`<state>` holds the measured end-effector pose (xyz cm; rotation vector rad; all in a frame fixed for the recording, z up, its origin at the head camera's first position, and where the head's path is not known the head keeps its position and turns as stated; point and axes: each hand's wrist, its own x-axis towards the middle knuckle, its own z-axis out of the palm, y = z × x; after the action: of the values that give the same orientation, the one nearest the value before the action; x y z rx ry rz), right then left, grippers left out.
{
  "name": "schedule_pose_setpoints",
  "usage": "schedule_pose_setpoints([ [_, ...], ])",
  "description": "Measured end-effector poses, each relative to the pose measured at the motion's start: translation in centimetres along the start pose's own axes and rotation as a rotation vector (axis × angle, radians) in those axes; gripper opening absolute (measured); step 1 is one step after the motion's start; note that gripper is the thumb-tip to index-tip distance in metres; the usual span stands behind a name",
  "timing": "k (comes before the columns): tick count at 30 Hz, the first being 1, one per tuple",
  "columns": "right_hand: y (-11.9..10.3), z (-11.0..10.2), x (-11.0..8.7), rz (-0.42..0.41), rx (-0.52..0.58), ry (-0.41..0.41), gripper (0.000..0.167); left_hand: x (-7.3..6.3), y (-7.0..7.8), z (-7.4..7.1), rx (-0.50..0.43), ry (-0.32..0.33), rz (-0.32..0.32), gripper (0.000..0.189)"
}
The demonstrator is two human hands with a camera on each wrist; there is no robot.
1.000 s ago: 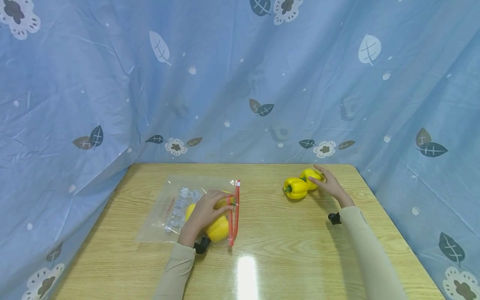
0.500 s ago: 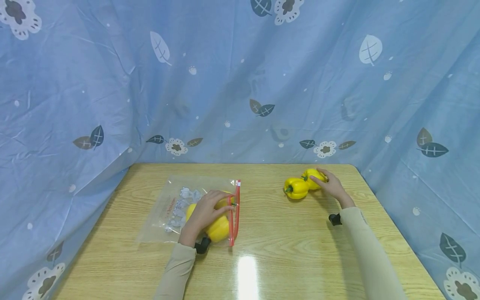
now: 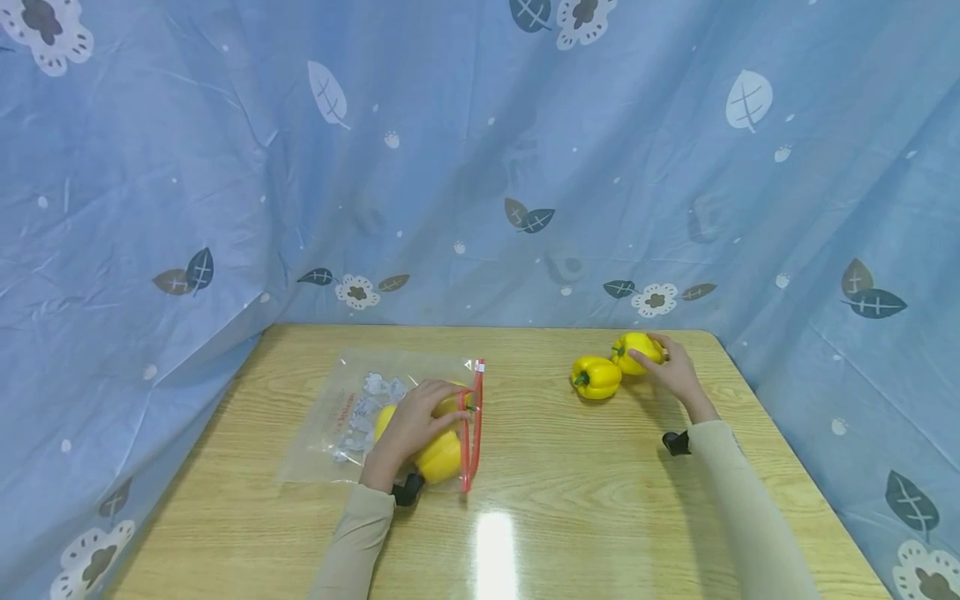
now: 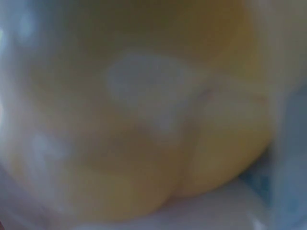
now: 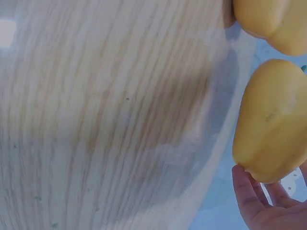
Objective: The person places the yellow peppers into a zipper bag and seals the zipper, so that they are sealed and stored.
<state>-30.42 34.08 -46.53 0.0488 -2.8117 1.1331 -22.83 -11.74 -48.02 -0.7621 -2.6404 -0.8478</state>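
Near the desk's [image 3: 555, 458] far-right corner, a pepper [image 3: 636, 342] is gripped by the right hand [image 3: 678, 372]; a bag [image 3: 324, 423] is touched by the left hand [image 3: 414, 423], grip unclear.

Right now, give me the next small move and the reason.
Probably bring the farther loose pepper toward the red-edged bag: the right hand appears to grip it, the bag's mouth looks open, and yellow peppers already lie inside.
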Motion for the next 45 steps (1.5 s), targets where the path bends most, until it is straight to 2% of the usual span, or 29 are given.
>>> schedule_pose_setpoints([
  [6,0.4,-0.3,-0.1,0.009,0.06,0.079,0.08,0.0,-0.1,0.1,0.005,0.011,0.011,0.042],
  [12,0.2,-0.5,-0.6,0.009,0.073,0.137,0.08,0.0,-0.2,0.2,0.013,0.031,0.03,0.041],
  [20,-0.3,-0.6,-1.4,0.021,0.017,0.202,0.081,0.1,0.1,-0.1,-0.005,-0.044,-0.045,0.044],
  [26,-0.7,-0.3,-1.8,0.018,0.01,0.251,0.083,0.1,0.0,-0.1,-0.008,-0.048,-0.056,0.045],
  [34,-1.5,0.1,-2.4,0.01,-0.021,0.29,0.082,0.1,0.1,0.0,-0.012,-0.023,-0.042,0.042],
  [45,-3.9,0.4,-3.1,-0.005,-0.011,0.294,0.078,0.1,0.3,-0.3,-0.023,-0.064,-0.068,0.045],
])
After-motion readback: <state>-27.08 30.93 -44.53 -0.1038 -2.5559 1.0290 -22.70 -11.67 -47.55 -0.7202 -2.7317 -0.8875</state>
